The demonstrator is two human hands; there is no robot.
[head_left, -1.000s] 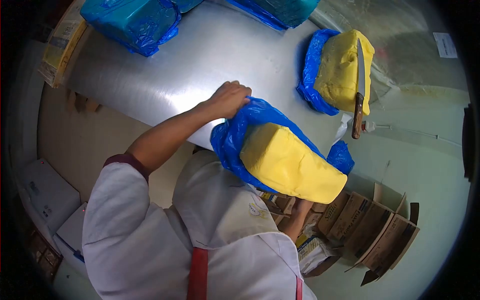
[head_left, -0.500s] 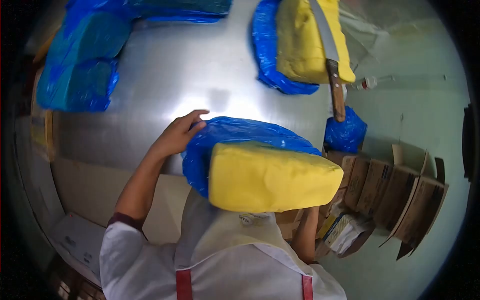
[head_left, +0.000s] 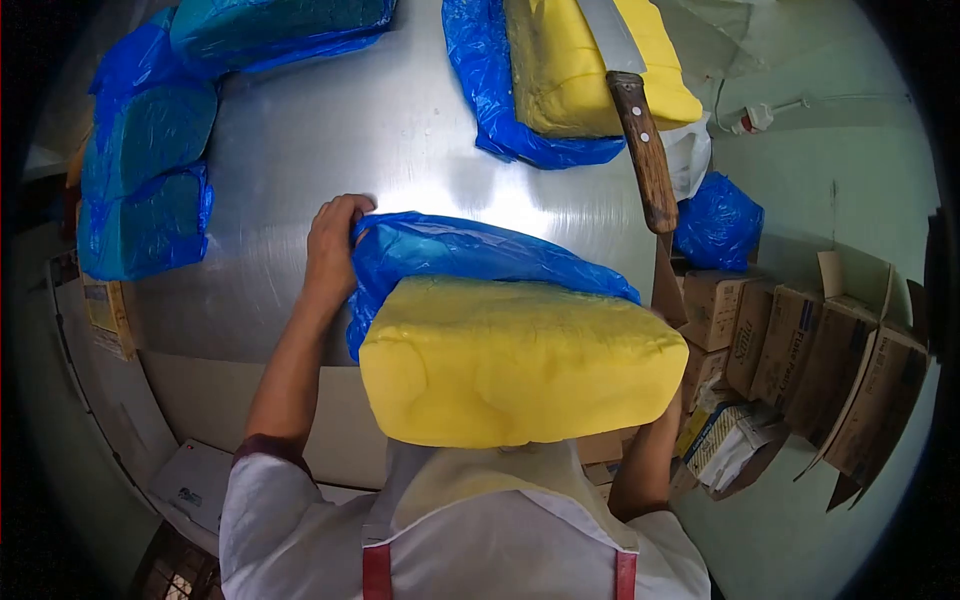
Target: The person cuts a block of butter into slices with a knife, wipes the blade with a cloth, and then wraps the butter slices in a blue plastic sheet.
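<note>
A large yellow block point(head_left: 525, 365) is close to my chest at the table's front edge, with blue plastic film point(head_left: 470, 245) behind it and along its left side. My left hand point(head_left: 338, 235) grips the film at its left corner, fingers bent around the edge. The block hides most of my right hand; only the forearm and a bit near the block's right end show. Farther back, a second yellow block point(head_left: 590, 75) sits on blue film, and a knife with a wooden handle point(head_left: 645, 150) lies on top of it.
Blue-wrapped blocks point(head_left: 150, 225) line the left and back left of the metal table point(head_left: 330, 140). Right of the table are a blue bag point(head_left: 718, 222) and open cardboard boxes point(head_left: 810, 350) by the wall. A white box point(head_left: 195, 485) stands low at left.
The near block appears larger and turned more upright, its film drawn in behind it. My left hand has closed on the film corner. The view has shifted, too.
</note>
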